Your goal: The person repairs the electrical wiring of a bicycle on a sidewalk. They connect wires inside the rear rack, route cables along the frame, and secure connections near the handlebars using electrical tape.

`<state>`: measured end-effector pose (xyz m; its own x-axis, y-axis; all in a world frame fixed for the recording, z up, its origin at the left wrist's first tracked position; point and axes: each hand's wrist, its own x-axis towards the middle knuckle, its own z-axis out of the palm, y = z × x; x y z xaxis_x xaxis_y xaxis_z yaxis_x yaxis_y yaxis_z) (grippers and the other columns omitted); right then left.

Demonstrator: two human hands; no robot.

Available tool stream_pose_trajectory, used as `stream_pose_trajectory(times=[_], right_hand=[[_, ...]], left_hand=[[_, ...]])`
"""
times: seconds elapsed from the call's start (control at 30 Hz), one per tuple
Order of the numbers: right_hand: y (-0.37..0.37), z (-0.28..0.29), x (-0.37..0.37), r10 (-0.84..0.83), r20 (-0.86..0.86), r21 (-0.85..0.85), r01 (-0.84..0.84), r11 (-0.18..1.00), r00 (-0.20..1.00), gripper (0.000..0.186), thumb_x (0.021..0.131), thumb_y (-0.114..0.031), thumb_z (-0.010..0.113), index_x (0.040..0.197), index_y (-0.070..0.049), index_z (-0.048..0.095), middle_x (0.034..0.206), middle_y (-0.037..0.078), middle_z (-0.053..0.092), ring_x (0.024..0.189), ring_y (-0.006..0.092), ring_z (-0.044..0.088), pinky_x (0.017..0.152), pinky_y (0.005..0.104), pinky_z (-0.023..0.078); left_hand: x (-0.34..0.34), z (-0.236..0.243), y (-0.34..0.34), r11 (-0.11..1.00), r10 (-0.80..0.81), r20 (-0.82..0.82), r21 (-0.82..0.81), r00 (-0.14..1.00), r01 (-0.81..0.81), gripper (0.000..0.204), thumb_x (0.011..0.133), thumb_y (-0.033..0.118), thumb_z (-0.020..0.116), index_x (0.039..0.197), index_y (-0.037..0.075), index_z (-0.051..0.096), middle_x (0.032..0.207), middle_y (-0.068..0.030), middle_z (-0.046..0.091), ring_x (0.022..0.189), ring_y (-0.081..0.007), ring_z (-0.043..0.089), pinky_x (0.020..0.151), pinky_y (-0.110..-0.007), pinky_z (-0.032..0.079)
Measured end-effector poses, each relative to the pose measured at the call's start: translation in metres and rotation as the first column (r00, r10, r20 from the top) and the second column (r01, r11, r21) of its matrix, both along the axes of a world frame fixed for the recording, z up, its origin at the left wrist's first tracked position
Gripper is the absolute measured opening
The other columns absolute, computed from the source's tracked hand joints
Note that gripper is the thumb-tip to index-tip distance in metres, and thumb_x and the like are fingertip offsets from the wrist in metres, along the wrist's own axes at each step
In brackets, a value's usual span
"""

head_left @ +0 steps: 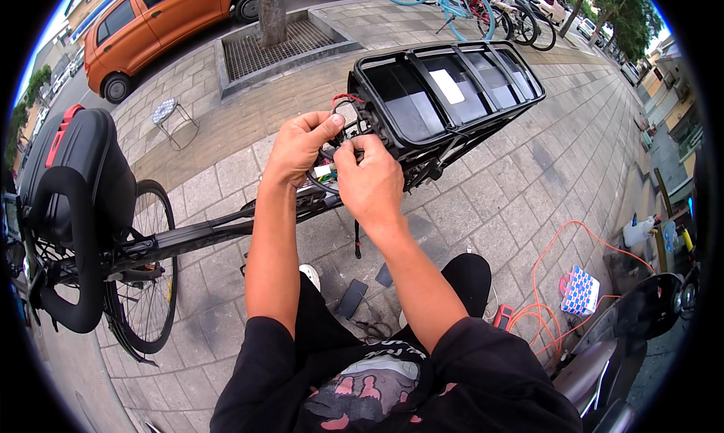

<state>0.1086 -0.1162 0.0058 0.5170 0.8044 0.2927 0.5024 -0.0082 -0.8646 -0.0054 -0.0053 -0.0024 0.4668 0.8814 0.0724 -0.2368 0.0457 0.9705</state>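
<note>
My left hand [302,146] pinches thin black wiring [354,116] at the front end of a bicycle's black rear rack [467,94]. My right hand [369,177] is just beside it, fingertips closed at the same wires, partly hiding what they grip. A red wire [345,97] loops above my fingers. Below and behind my hands, coloured wires and a small white connector [323,171] sit in an open part of the bicycle frame [226,230]. A black hard case [105,169] with a red handle is mounted at the bicycle's front, on the left.
Around me are an orange car [154,26], a tree grate [256,60], parked bicycles [467,11] and a small stool [170,116]. At lower right lie an orange hose [539,305], a checked box [581,290] and a red meter [502,317]. A dark phone-like object [352,297] lies below me.
</note>
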Motion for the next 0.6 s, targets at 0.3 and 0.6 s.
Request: stream_pose_trajectory(times=[0.3, 0.6], right_hand=[[-0.001, -0.003, -0.002, -0.021, 0.058, 0.031, 0.019, 0.999, 0.998, 0.031, 0.101, -0.032, 0.062, 0.104, -0.003, 0.072, 0.087, 0.024, 0.077, 0.085, 0.0478, 0.074, 0.081, 0.0573, 0.056], [-0.002, -0.001, 0.003, 0.020, 0.049, 0.013, -0.020, 1.000, 0.999, 0.033, 0.104, -0.032, 0.059, 0.105, -0.003, 0.072, 0.087, 0.025, 0.077, 0.086, 0.0482, 0.074, 0.082, 0.0576, 0.056]], left_hand=[[-0.002, -0.001, 0.003, 0.994, 0.024, -0.089, 0.105, 0.996, -0.015, 0.027, 0.100, 0.024, 0.082, 0.108, -0.002, 0.079, 0.093, 0.0011, 0.074, 0.083, -0.0058, 0.060, 0.074, -0.025, 0.049], [-0.001, -0.003, 0.003, 0.990, -0.103, 0.049, 0.103, 0.993, 0.098, 0.026, 0.104, 0.026, 0.077, 0.113, 0.002, 0.078, 0.093, 0.0037, 0.073, 0.080, -0.0042, 0.060, 0.073, -0.022, 0.050]])
